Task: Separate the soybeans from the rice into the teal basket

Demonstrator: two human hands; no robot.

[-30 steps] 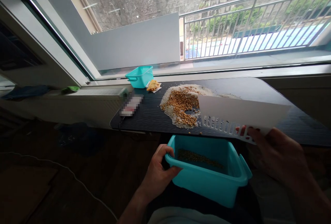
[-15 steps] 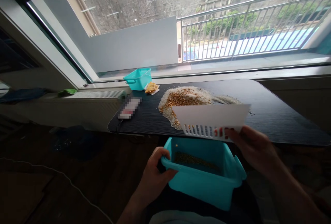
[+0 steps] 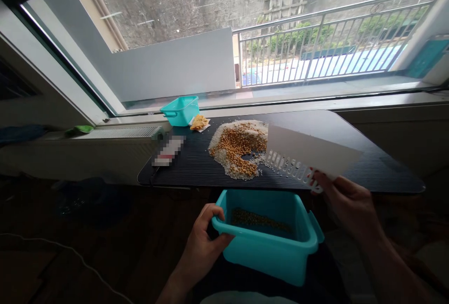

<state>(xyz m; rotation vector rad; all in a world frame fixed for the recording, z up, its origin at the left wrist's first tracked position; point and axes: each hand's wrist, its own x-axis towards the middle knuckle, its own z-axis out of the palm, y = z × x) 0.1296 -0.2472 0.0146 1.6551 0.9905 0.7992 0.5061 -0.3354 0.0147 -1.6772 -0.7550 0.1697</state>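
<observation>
My left hand (image 3: 206, 236) grips the left rim of a turquoise plastic bin (image 3: 263, 257), held below the table's front edge. A layer of small greenish-brown grains or beans (image 3: 257, 218) lies on the bin's floor. In my right hand (image 3: 345, 196) is a white flat sheet (image 3: 308, 149) with a row of slots along its lower edge, tilted down to the right above the table. Left of the sheet spreads a pile of yellow beans (image 3: 236, 142) mixed with white rice-like grains (image 3: 224, 156). The sheet hides the right side of the pile.
On the black table (image 3: 189, 163), a second turquoise bin (image 3: 182, 111) stands at the back left beside a yellow crumpled item (image 3: 199, 122) on white paper. A blurred-out flat object (image 3: 169, 150) lies at the left edge. Behind are a window and a radiator (image 3: 122, 135).
My right hand has swung the slotted sheet to the right and tilted it, uncovering the front of the pile. My left hand still holds the bin. The view has shifted slightly.
</observation>
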